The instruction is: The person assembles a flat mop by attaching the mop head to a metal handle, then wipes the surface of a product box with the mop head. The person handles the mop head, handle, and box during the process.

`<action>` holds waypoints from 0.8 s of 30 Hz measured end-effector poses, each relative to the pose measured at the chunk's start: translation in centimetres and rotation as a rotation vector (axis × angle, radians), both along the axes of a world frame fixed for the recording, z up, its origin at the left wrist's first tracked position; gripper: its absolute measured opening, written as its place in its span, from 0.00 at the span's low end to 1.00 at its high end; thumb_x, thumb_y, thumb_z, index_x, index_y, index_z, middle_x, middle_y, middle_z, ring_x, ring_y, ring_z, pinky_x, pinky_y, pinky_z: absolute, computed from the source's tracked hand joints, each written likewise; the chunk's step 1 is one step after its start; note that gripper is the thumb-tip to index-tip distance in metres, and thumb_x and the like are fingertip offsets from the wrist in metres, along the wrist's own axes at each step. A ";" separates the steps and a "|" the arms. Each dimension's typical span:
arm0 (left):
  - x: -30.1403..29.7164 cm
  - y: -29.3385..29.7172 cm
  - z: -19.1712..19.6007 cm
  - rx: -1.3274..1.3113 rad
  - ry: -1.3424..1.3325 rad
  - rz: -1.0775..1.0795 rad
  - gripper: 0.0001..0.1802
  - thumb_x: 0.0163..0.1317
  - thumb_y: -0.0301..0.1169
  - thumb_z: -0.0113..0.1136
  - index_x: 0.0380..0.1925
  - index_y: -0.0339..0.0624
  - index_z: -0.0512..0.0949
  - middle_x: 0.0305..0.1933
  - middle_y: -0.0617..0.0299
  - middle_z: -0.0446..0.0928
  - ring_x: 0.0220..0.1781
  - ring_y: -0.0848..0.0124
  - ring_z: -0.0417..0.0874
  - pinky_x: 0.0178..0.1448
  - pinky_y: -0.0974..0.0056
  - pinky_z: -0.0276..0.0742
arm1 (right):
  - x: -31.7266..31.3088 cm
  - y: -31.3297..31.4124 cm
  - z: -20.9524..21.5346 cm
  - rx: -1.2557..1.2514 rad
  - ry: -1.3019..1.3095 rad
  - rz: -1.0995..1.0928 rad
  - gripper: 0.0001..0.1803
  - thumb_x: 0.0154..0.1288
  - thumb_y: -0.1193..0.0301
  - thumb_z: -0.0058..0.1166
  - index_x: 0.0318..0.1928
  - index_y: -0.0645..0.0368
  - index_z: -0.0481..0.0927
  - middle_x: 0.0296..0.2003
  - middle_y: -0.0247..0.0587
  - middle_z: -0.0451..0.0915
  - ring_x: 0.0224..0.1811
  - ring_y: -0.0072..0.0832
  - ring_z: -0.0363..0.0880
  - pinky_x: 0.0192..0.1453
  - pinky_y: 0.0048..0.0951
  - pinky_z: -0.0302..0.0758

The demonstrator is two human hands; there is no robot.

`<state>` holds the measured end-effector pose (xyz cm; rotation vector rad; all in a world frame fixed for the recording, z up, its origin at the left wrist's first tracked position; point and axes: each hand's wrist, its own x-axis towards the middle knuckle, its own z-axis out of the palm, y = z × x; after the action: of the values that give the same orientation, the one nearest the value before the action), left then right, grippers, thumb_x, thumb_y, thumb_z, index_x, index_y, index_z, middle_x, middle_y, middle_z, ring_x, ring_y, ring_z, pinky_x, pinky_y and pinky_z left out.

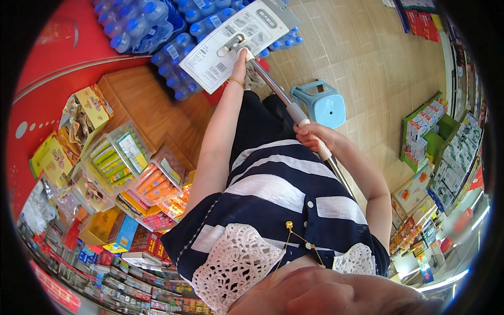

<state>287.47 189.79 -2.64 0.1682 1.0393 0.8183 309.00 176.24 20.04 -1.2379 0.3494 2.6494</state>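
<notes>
I had the left hand (240, 69) at the upper end of the shiny telescopic pole (275, 86), its thumb and fingers gripping close to where the pole met a white printed backing card (256, 32). I kept the right hand (316, 135) lower down, its fingers wrapped around the pole's white sleeve. The pole slanted across my view, from the card down past the striped top (268, 194). A pale, fabric-like bundle (255, 80) showed beneath the card, perhaps a mop head, though I saw too little of it to be sure.

Just beyond the right hand I saw a light blue plastic stool (331, 109) on the tiled floor (362, 58). Shrink-wrapped packs of blue-capped bottles (131, 26) sat beside and behind the card, and 2 clear snack tubs (126, 152) stood near a wooden counter (144, 100) to the left
</notes>
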 end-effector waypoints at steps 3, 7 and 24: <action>-0.4 0.0 -0.6 0.018 -0.025 -0.027 0.25 0.63 0.55 0.48 0.35 0.42 0.72 0.28 0.56 0.79 0.18 0.69 0.77 0.22 0.66 0.76 | 0.1 -0.5 -1.1 0.015 -0.029 0.047 0.10 0.58 0.73 0.54 0.36 0.54 0.65 0.13 0.25 0.62 0.09 0.12 0.58 0.09 0.15 0.57; 0.1 -0.1 -0.2 0.018 0.009 -0.031 0.23 0.63 0.54 0.49 0.35 0.42 0.72 0.28 0.55 0.79 0.19 0.69 0.78 0.23 0.65 0.77 | -0.7 -0.3 -1.8 0.301 -0.362 0.389 0.11 0.57 0.71 0.56 0.33 0.57 0.66 0.13 0.28 0.65 0.09 0.18 0.62 0.11 0.22 0.62; 0.3 -0.4 1.2 0.060 0.041 -0.054 0.20 0.61 0.50 0.53 0.34 0.44 0.73 0.24 0.56 0.80 0.19 0.71 0.77 0.21 0.67 0.72 | -2.6 0.1 -5.3 -0.217 0.350 -0.432 0.14 0.66 0.64 0.48 0.44 0.61 0.67 0.21 0.34 0.64 0.16 0.18 0.64 0.14 0.14 0.64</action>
<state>287.73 189.43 -1.40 0.2634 1.0446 0.8006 306.39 176.38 14.78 -0.6382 0.8705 2.4748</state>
